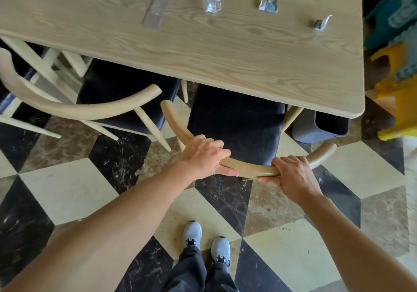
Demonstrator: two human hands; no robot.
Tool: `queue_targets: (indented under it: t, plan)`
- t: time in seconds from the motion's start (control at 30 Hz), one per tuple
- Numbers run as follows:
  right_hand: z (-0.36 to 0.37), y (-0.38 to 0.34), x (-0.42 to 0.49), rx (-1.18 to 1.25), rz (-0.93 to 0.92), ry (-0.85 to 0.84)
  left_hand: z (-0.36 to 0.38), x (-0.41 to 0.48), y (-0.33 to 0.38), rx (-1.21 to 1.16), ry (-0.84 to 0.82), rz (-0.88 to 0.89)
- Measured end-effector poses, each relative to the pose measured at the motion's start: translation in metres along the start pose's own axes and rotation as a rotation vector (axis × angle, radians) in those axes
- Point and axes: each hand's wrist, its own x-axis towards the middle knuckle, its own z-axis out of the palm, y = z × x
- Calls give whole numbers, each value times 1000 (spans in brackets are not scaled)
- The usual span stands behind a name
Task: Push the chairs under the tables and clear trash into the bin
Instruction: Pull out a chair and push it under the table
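A wooden chair (pixel 234 120) with a dark seat and a curved backrest stands in front of me, its seat partly under the light wooden table (pixel 225 50). My left hand (pixel 203 156) and my right hand (pixel 291 174) both grip the backrest rail, one at each side of its middle. On the tabletop lie a crumpled clear plastic piece (pixel 212 1), a crumpled foil wrapper (pixel 268 5) and a smaller wrapper scrap (pixel 321 23). A grey bin (pixel 316 127) sits on the floor under the table's right corner.
A second chair (pixel 85 104) of the same kind stands to the left, partly under the table. A clear tape strip (pixel 158 3) runs along the tabletop. Yellow and teal objects (pixel 397 70) crowd the right edge. The floor is checkered marble; my feet (pixel 205 240) are below.
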Motion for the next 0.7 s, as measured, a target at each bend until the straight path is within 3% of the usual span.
queue_targets:
  t: [0.17, 0.33, 0.43, 0.53, 0.7]
  plan:
    - [-2, -5, 9, 3, -23, 45, -4, 2, -12, 7, -47, 22]
    - [-2, -18, 18, 68, 40, 23, -18, 9, -26, 36, -253, -33]
    - [-12, -25, 18, 59, 96, -99, -21, 9, -20, 79, -313, -68]
    - [-22, -32, 17, 22, 156, -203, -30, 11, -11, 122, -434, -153]
    - [-32, -55, 6, -63, 264, -224, -53, 16, 13, 188, -617, -344]
